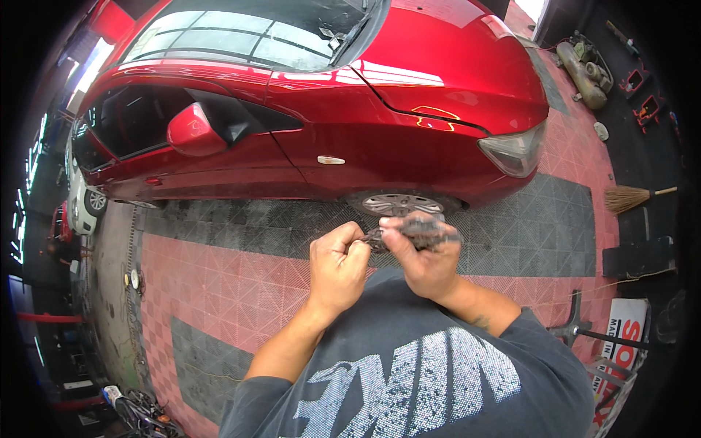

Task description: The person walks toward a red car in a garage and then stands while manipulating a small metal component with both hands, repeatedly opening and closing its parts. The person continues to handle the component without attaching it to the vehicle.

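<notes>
In front of my chest, both hands are closed on a dark, mottled, crumpled-looking thing (432, 235). It is smeared by motion, so I cannot tell its kind. My left hand (340, 264) makes a fist at its left end, thumb pressed against the curled fingers. My right hand (425, 264) pinches it from the right, thumb on top. A stretch of it spans the small gap between the hands. Beyond them stands a red car (292, 157), its front wheel (401, 203) just past the thing and partly hidden. Neither hand touches the car.
Red and dark grey tiles (219, 285) cover the floor. At right are a broom (629, 198), a dark metal stand (578, 325) and an air compressor (584, 75). A white car (82, 193) stands far left; a dark bundle (139, 412) lies lower left.
</notes>
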{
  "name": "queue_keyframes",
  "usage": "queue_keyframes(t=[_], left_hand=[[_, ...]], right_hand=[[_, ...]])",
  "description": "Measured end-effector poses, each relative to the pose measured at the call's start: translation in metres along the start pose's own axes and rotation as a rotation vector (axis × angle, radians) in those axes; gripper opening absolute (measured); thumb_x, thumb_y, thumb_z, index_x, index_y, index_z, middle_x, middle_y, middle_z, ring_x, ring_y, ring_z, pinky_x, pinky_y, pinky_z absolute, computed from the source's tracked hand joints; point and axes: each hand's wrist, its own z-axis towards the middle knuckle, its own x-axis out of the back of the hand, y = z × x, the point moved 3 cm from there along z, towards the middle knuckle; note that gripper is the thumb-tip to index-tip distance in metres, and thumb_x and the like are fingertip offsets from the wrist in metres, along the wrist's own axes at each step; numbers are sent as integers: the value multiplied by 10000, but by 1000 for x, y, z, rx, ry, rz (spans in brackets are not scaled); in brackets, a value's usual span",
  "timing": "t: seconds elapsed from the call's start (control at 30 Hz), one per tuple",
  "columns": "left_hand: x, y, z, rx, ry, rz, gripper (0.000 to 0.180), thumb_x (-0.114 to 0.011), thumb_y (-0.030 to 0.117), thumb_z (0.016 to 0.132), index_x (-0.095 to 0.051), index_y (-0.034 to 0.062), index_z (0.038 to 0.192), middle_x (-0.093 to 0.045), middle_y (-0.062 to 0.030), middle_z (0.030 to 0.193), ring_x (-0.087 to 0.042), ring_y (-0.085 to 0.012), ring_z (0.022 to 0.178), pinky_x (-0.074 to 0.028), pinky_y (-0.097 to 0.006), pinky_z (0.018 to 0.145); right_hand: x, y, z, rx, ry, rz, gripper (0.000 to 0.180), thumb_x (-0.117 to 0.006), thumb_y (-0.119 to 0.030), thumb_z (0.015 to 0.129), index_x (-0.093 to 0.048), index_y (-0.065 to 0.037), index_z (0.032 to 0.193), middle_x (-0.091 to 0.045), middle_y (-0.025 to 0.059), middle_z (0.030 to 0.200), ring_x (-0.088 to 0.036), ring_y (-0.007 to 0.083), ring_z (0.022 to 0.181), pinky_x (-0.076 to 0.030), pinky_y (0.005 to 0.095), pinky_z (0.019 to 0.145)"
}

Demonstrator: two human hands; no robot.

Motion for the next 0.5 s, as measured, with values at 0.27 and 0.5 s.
queue_keyframes(t=[0.27,0.5], left_hand=[[11,-24,6,-71,46,729,213,-617,206,908,-684,73,756,-627,-142,630,-648,-336,679,-465,-461,809],[63,-79,-10,214,65,264,271,-520,140,1006,-562,10,772,-566,-98,660,-532,-204,609,-494,-411,618]], right_hand=[[13,17,17,-332,301,176,170,-771,-152,1080,-835,3,1115,-788,25,896,-658,64,723,-505,258,629],[14,28,20,-556,239,607,210,-740,-205,1107,-786,-4,1146,-714,6,858,-446,39,578,-367,248,522]])
